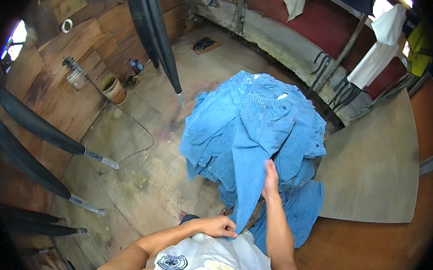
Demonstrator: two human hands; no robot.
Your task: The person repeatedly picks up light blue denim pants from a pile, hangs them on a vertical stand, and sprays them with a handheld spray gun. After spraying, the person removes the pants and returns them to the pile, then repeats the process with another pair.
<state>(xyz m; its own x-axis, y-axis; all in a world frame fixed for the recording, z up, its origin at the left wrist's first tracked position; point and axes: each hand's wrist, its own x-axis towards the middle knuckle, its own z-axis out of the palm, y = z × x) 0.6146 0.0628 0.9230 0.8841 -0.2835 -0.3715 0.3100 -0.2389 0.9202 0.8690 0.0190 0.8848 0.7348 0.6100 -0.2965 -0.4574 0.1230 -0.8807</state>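
A pair of light blue denim pants (262, 123) with a gathered waistband lies on top of a heap of similar blue denim garments (210, 114). One pant leg stretches from the heap toward my body. My left hand (219, 226) is closed on the hem end of that leg, close to my waist. Along the leg's right edge, my right hand (271, 180) rests with its fingers stretched out, pointing away from me. More blue denim (301, 211) hangs below the heap on the right, beside my right forearm. Whatever supports the heap is hidden beneath it.
Long black tapered forms (41, 128) with clear-wrapped tips jut in from the left; others (151, 30) hang at the back. A bucket (113, 88) stands by the wooden wall, near a cable on the floor. A large curved board (375, 161) lies right. White cloth (377, 56) hangs back right.
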